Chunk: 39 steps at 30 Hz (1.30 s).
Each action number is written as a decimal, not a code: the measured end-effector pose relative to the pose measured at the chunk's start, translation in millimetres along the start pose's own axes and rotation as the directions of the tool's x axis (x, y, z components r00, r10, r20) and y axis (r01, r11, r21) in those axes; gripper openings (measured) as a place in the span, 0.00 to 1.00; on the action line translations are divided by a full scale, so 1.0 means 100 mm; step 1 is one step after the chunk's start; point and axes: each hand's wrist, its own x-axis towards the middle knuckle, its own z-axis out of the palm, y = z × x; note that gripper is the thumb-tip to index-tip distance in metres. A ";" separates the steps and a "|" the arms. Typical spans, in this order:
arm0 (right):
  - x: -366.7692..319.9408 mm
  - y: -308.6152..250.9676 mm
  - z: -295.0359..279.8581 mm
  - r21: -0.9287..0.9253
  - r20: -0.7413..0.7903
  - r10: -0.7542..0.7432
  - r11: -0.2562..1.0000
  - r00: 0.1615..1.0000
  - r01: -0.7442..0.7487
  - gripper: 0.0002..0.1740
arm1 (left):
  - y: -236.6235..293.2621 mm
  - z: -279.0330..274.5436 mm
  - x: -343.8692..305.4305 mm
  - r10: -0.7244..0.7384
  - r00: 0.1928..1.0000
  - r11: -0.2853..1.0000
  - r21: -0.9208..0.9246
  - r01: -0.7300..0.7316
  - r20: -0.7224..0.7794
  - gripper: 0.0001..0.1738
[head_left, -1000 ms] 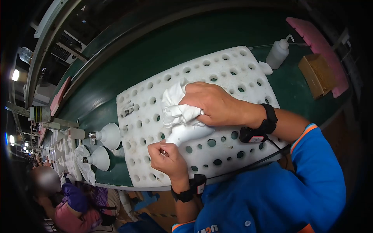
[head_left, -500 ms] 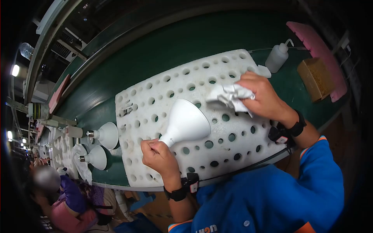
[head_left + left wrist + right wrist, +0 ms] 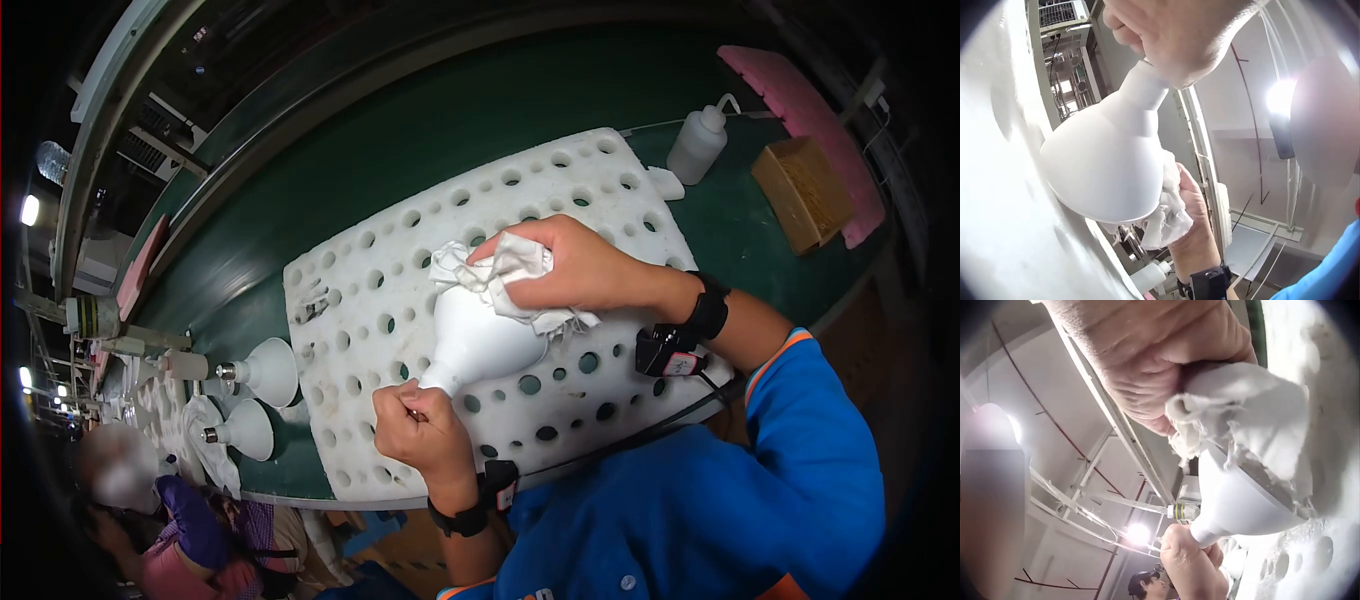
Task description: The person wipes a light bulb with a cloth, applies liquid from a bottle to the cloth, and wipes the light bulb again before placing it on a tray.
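A white cone-shaped reflector bulb (image 3: 475,345) is held tilted over the foam board, its narrow neck toward the person's left. The left hand (image 3: 425,428) grips it around the base, which the fingers hide. In the right hand (image 3: 575,265) is a crumpled white cloth (image 3: 505,275), pressed on the bulb's wide end. From the left wrist view, the bulb's side (image 3: 1107,162) fills the middle, with the cloth (image 3: 1169,215) at its rim. In the right wrist view the cloth (image 3: 1254,419) covers part of the bulb's face.
The white foam board (image 3: 350,285) with rows of holes lies on a green bench (image 3: 300,170). Two more bulbs (image 3: 270,372) lie at the left. A squeeze bottle (image 3: 697,145), a cardboard box (image 3: 800,195) and a pink foam strip (image 3: 790,110) are at the right. Another person (image 3: 190,520) sits at the far left.
Half a second ago the right hand held the cloth off to the right of the bulb; now the cloth is back on its wide end. The left hand keeps its grip on the base.
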 end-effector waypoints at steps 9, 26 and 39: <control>0.07 0.07 -0.05 -0.107 0.032 0.045 0.993 0.998 -0.042 0.23 | 0.00 0.02 -0.01 0.180 0.984 0.980 0.088 -0.177 -0.021 0.03; -0.17 0.31 0.10 -0.569 0.326 -0.759 0.319 0.564 0.758 0.09 | 0.02 0.03 0.15 -0.115 0.993 0.992 -0.050 0.114 -0.013 0.09; -0.52 -0.12 -0.16 -0.491 0.414 -0.280 0.733 0.866 0.472 0.27 | -0.57 -0.12 0.05 -0.652 0.569 0.066 -0.710 0.701 0.501 0.10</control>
